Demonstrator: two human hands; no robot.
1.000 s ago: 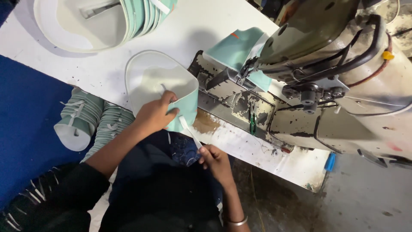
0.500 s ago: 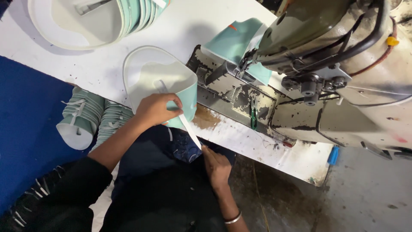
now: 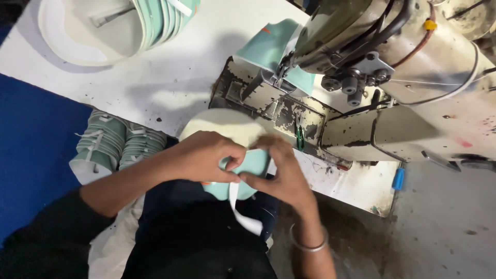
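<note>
Hands: left hand (image 3: 206, 157) and right hand (image 3: 281, 173) meeting at picture centre, fingertips pinched together on the same piece.
Piece: mint-green shoe part (image 3: 243, 173) with a pale cream panel, held over the lap at the table's near edge, at 6 o'clock from the sewing machine (image 3: 392, 77).
Strip: white strip (image 3: 243, 217) hanging from the piece toward 6 o'clock, loose end free.
Grip, left: closed, thumb and fingers pressed on the green edge.
Grip, right: closed, fingertips nipping the same edge from 3 o'clock; metal bangle (image 3: 309, 243) on the wrist.
Handling: probably light, thin and floppy; likely to bend and crease, not to break; best taken at the edge, close to the strip, with both hands.
Surroundings: stacked green-and-white pieces (image 3: 116, 144) at 9 o'clock; another stack (image 3: 160, 18) at 11 o'clock; second green part (image 3: 274, 44) under the machine head at 12 o'clock; white table (image 3: 155, 82) beneath.
</note>
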